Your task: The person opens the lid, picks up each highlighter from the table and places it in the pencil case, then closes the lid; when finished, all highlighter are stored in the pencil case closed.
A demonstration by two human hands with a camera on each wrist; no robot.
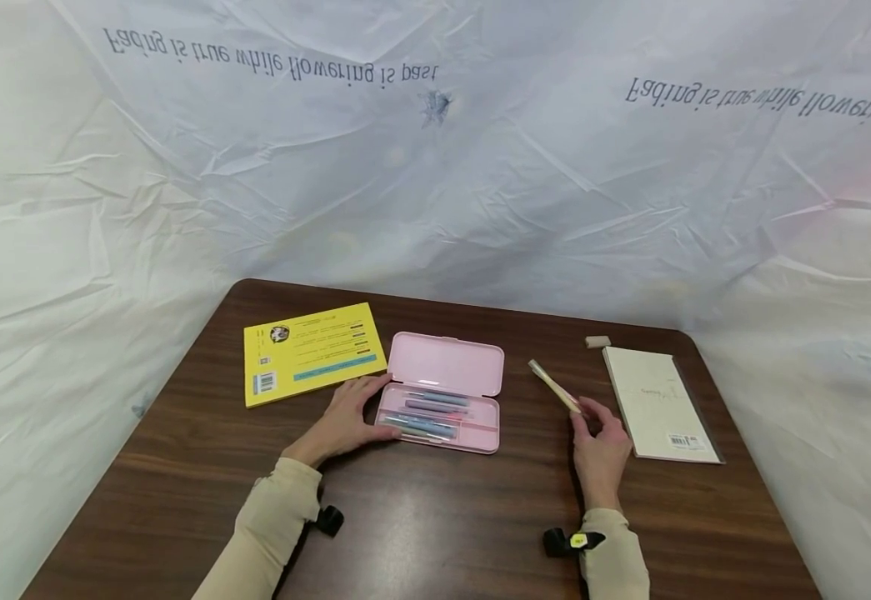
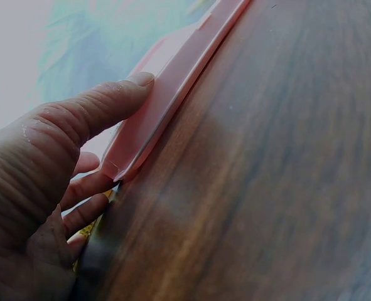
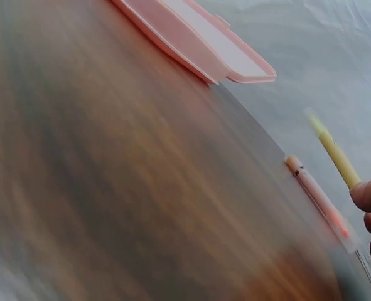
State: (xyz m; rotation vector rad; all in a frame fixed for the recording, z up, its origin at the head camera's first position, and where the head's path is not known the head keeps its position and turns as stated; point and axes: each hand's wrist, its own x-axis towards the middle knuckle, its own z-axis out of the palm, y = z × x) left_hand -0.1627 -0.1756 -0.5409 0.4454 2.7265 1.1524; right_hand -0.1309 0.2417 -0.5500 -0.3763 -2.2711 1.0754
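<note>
The left hand [image 1: 341, 423] grips the left end of the pink pencil case [image 1: 480, 437], its thumb on the near wall and its other fingers round the left side; the case lies open on the dark wood table [image 1: 443, 517], its lid [image 1: 446, 364] turned back on the far side, and several pens [image 1: 423, 425] rest inside, mostly in the left part; the right hand [image 1: 602, 446] pinches a yellow pen [image 3: 340, 160] between thumb and fingers, over the table between the case and the white pad [image 1: 656, 404]; the right wrist view also shows a pink pen [image 3: 319, 197] just beside the yellow one, though I cannot tell whether the hand holds it too; a yellow book [image 1: 315, 350] lies beyond the left hand, just beside the case; a small pale block [image 1: 598, 342] sits near the pad's far left corner; a white sheet [image 1: 405, 167] with printed lettering hangs behind the table.
</note>
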